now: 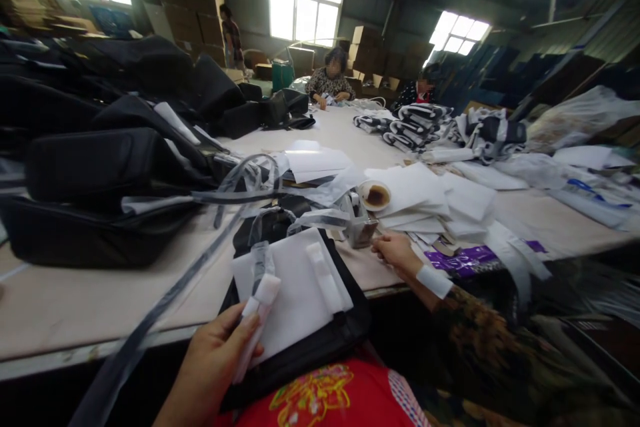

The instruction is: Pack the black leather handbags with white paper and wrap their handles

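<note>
My left hand (220, 343) is closed around a white foam strip (260, 303), folded about the end of a plastic-covered strap (261, 261). Beneath it a black bag (353, 323) rests tilted on the table edge and my lap. A white foam sheet (295, 287) lies on the bag, and a second foam-wrapped handle end (324, 277) lies along the sheet's right side. My right hand (397, 252) has its fingers pinched together just right of a tape dispenser (363, 230); whatever they hold is too small to make out.
Black bags (95, 193) are heaped at left. White foam sheets (415, 193) lie behind my right hand, with a small bowl of brown stuff (376, 195) beside them. Purple packaging (463, 260) lies at right. Wrapped straps (417, 127) are piled farther back. Co-workers (333, 80) sit across the table.
</note>
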The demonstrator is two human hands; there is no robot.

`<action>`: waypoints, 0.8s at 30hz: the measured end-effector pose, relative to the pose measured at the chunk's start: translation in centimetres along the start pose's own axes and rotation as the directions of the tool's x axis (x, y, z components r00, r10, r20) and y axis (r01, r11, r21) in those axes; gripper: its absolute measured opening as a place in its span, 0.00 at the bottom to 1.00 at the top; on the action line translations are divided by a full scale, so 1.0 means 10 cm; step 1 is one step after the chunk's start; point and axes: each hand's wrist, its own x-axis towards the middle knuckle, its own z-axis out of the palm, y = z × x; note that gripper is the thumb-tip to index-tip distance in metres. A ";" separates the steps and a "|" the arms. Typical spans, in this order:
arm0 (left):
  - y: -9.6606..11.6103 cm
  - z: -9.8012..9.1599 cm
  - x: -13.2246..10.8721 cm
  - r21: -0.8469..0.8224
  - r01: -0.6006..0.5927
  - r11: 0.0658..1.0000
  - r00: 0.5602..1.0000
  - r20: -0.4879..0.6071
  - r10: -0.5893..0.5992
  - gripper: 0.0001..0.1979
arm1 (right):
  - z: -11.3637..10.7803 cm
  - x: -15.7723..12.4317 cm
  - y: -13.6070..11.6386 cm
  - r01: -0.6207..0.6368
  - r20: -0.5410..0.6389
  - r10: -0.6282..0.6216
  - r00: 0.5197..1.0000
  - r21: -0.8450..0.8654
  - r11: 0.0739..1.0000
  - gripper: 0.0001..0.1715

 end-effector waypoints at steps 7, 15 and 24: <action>0.04 0.13 -0.11 0.138 -0.180 0.974 0.981 -0.046 0.188 0.22 | 0.34 -0.74 -0.51 0.258 0.597 -0.205 0.776 -0.004 0.966 0.15; -0.09 0.11 -0.12 0.479 -0.504 0.719 0.818 -0.004 0.576 0.10 | 1.39 -1.39 -0.77 0.170 0.742 -0.109 0.661 -0.007 0.985 0.14; -0.15 0.12 -0.09 0.655 -0.544 0.525 0.700 0.010 0.714 0.08 | 1.46 -1.40 -0.65 0.035 0.587 0.069 0.807 -0.164 0.986 0.16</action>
